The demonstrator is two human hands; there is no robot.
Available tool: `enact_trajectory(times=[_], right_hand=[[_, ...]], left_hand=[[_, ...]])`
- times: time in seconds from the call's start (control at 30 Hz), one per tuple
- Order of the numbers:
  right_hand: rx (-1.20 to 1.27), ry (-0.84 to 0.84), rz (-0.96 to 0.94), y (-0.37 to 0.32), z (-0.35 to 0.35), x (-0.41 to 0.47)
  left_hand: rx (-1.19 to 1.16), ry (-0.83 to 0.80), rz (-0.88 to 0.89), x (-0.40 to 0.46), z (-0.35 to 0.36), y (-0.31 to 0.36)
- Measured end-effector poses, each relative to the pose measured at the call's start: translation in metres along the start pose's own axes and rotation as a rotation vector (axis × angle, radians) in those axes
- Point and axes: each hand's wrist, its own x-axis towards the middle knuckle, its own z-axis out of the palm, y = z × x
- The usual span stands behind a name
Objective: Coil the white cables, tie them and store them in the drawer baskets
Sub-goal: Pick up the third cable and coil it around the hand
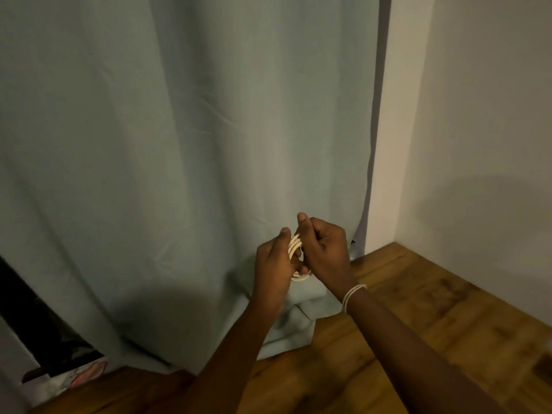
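A small coil of white cable [295, 245] sits between my two hands, held in the air in front of a grey-green curtain. My left hand [273, 264] grips the coil from the left, fingers curled round its loops. My right hand [324, 249] pinches the coil from the right, thumb pointing up. Several loops show between the hands and a bit of the coil peeks out below them. A white band [352, 295] circles my right wrist. No drawer or basket is in view.
The grey-green curtain [179, 144] hangs to the wooden floor [418, 324] and bunches up there. A white wall [478, 115] stands to the right. At lower left, a dark gap [35, 324] and some light-coloured items [68, 380] lie by the curtain's edge.
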Motion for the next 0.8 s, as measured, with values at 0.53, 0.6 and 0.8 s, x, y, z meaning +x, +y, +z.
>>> enact_trajectory(times=[0.53, 0.6, 0.8], right_hand=[[-0.027, 0.362, 0.121, -0.005, -0.02, -0.015], [-0.075, 0.366, 0.12, 0.0, -0.024, -0.017], [-0.084, 0.394, 0.218, 0.0, -0.029, -0.032]], left_hand=[[-0.201, -0.006, -0.005, -0.032, 0.053, -0.009], [-0.16, 0.004, -0.014, -0.035, 0.061, -0.008], [-0.113, 0.027, 0.041, -0.03, 0.077, -0.004]])
